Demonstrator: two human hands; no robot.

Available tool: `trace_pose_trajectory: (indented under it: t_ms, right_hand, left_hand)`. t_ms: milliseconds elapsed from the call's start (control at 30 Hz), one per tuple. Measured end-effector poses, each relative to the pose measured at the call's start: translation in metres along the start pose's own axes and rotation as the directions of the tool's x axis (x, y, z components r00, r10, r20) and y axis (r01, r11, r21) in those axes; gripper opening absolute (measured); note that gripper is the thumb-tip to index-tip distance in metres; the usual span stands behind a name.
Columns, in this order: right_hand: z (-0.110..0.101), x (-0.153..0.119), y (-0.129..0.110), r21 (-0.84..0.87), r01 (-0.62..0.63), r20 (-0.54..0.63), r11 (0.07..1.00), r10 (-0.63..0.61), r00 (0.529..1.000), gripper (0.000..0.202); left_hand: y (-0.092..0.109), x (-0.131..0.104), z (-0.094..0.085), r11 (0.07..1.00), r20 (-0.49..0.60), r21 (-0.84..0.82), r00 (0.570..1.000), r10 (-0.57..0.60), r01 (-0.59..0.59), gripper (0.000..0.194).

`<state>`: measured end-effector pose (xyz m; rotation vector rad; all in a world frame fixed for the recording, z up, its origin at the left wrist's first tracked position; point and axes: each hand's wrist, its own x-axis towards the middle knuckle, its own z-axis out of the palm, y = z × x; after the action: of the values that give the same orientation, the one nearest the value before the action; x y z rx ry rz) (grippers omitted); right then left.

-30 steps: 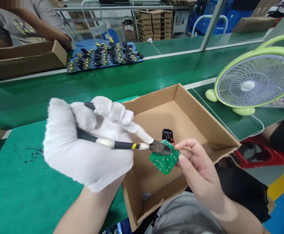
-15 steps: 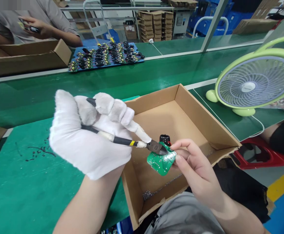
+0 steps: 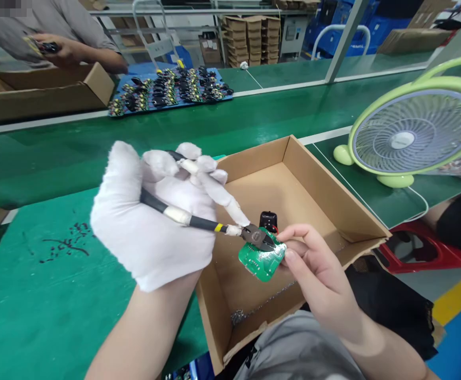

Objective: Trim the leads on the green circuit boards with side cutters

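Observation:
My left hand (image 3: 159,221), in a white glove, is wrapped round a pair of diagonal cutters (image 3: 204,224) with dark handles bound in white tape. The jaws lie against the solder side of a green circuit board (image 3: 260,263). My bare right hand (image 3: 317,269) pinches the board's right edge between thumb and fingers. A black component (image 3: 269,220) with a red wire shows behind the board's upper edge. All this hangs over an open cardboard box (image 3: 317,200), where small metal clippings (image 3: 238,316) lie along the near side.
A green fan (image 3: 402,140) stands on the right. Beyond the green bench strip, a blue tray (image 3: 170,92) holds rows of assembled boards. Another person's hand (image 3: 62,50) holds a part above a second cardboard box (image 3: 44,92). Dark scraps (image 3: 67,245) lie on the green mat.
My gloved hand has shifted slightly right, and its fingers have spread with the cutter handles further apart. The board stays in my right hand, nearly unmoved.

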<state>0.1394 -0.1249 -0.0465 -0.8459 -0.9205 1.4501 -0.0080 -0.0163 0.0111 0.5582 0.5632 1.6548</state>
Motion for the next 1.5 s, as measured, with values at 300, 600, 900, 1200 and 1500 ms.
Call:
trace_pose_trajectory:
  t_ms: [300,600,900,1200,1500]
  right_hand:
    - [0.001,-0.001,-0.001,-0.024,0.0,-0.004,1.0,0.0,1.0,0.007]
    - [0.0,0.001,-0.001,0.008,-0.002,0.024,1.0,0.002,1.0,0.006]
    - [-0.002,0.003,0.0,0.057,-0.097,0.033,0.994,0.095,0.995,0.012]
    - [-0.005,0.005,-0.003,0.129,-0.159,0.007,0.979,0.16,0.987,0.017]
    - [-0.003,0.001,-0.001,0.079,-0.05,-0.045,0.996,0.054,0.998,0.01]
  left_hand:
    - [-0.002,-0.003,-0.002,0.999,-0.025,0.051,1.0,0.009,-0.007,0.049]
    - [0.002,-0.003,-0.003,1.0,0.0,-0.011,1.0,0.003,-0.003,0.049]
    - [0.0,-0.001,0.002,0.996,0.012,0.028,0.997,0.083,-0.083,0.054]
    - [0.01,0.018,-0.011,0.993,-0.064,-0.116,0.998,-0.027,0.02,0.034]
    - [0.004,0.01,-0.003,0.999,-0.016,-0.045,1.0,0.014,-0.015,0.038]
